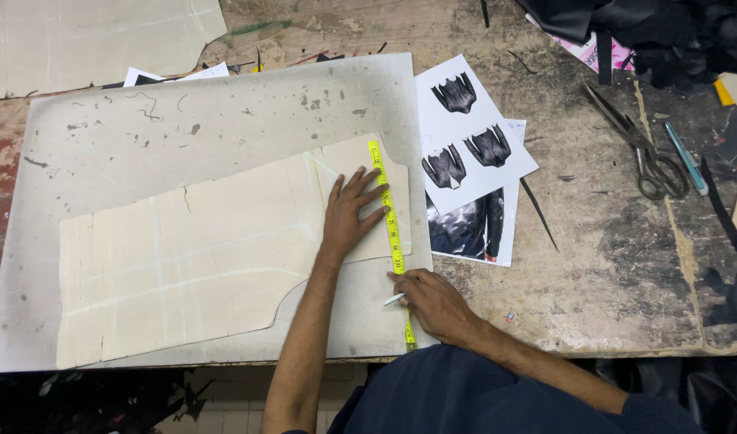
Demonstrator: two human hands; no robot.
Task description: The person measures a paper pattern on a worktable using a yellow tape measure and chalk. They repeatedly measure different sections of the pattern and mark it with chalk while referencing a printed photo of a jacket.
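Yellow tape measure (390,210), paper pattern (199,257), chalk (393,300)

The right hand (434,301) covers a stretch of the yellow tape (390,215), and its grip hides most of the white chalk (393,300); only the tip shows. The top photo sheet (470,133) overlaps a lower print (471,229), hiding its upper part. The dark cloth (666,32) is cut off by the top edge. The bench (617,265) runs out of view on the right.
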